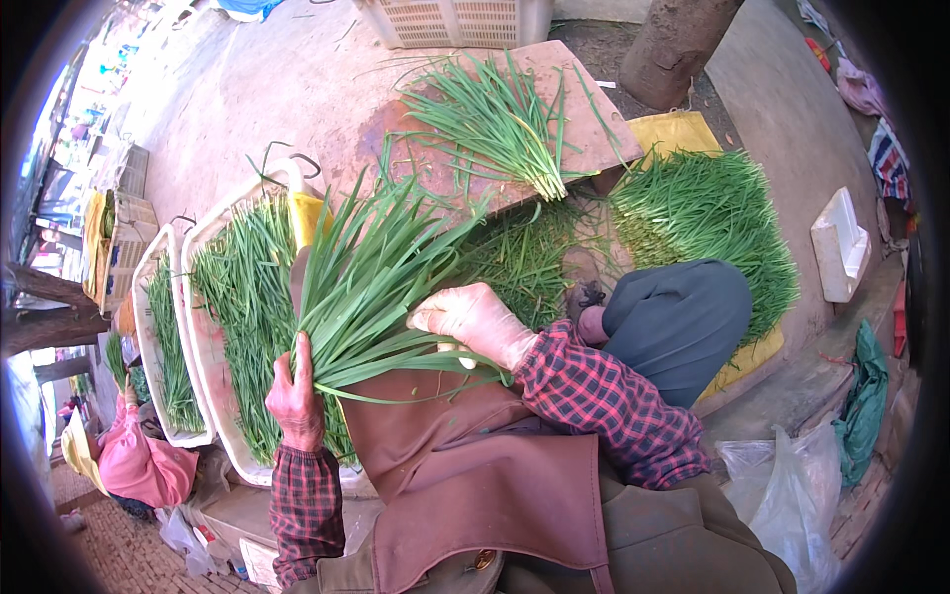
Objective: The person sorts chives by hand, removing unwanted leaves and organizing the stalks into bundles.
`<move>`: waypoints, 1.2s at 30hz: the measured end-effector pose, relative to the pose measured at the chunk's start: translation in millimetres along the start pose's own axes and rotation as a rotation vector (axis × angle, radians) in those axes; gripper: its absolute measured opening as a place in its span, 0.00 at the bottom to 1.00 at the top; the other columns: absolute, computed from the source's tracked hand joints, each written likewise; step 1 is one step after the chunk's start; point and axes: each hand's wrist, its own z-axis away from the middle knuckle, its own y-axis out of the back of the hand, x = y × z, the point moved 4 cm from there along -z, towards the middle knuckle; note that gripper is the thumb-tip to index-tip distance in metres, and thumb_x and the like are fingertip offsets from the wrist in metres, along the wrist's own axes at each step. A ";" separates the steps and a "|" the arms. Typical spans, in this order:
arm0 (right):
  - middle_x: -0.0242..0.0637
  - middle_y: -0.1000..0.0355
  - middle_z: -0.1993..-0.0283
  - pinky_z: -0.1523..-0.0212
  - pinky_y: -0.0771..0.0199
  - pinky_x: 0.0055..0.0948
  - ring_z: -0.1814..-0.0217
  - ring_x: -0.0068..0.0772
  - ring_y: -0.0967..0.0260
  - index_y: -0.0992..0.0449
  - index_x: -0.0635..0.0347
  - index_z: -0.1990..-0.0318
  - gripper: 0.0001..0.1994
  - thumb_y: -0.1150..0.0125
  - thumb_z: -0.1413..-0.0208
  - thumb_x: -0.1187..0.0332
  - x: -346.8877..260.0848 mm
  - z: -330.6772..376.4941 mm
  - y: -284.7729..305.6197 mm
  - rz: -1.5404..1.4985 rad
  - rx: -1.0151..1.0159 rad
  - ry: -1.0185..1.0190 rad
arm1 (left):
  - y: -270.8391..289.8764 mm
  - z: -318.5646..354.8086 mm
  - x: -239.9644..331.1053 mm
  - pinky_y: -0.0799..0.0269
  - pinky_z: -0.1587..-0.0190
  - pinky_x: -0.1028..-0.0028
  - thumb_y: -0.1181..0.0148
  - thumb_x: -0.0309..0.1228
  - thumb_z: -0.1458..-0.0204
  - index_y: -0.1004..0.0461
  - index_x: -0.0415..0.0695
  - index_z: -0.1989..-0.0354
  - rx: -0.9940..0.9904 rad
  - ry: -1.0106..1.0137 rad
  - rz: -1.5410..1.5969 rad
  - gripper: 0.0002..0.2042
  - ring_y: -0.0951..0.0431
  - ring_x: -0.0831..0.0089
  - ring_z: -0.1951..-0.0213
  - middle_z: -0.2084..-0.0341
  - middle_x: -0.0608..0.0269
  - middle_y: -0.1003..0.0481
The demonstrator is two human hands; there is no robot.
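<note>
Head view: both hands hold leafy greens near the white crate's rim, open paving beyond

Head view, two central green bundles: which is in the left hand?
The nearer, fanned bundle: the left hand grips its lower end. The farther bundle lies on the reddish board, touched by no hand.

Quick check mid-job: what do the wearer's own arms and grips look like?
The left grip and right grip are bare human hands, ungloved. The left sleeve and right sleeve are long, in matching pinkish-red and dark checked cloth, wrinkled and ending at the wrists. I see no cables on either arm.
</note>
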 end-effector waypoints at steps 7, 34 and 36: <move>0.43 0.22 0.73 0.77 0.28 0.22 0.79 0.25 0.27 0.20 0.69 0.57 0.11 0.45 0.39 0.71 -16.1 15.4 41.4 -0.246 0.016 0.116 | 0.3 -1.2 -1.7 0.26 0.71 0.63 0.49 0.08 0.60 0.33 0.48 0.32 0.022 0.026 0.027 0.40 0.22 0.56 0.68 0.61 0.53 0.26; 0.36 0.20 0.57 0.53 0.22 0.31 0.60 0.30 0.22 0.19 0.65 0.55 0.10 0.38 0.37 0.68 7.1 -42.3 35.8 -0.766 0.316 0.185 | -25.3 -89.6 164.1 0.26 0.53 0.61 0.32 0.24 0.53 0.56 0.42 0.25 -0.164 0.124 0.703 0.48 0.25 0.49 0.52 0.48 0.43 0.31; 0.40 0.21 0.57 0.54 0.20 0.35 0.60 0.33 0.21 0.21 0.67 0.53 0.11 0.41 0.36 0.69 0.8 -30.1 37.4 -0.775 0.273 0.157 | -27.0 -88.5 158.5 0.28 0.44 0.63 0.23 0.26 0.58 0.66 0.40 0.24 -0.289 0.212 0.987 0.59 0.26 0.50 0.44 0.43 0.42 0.32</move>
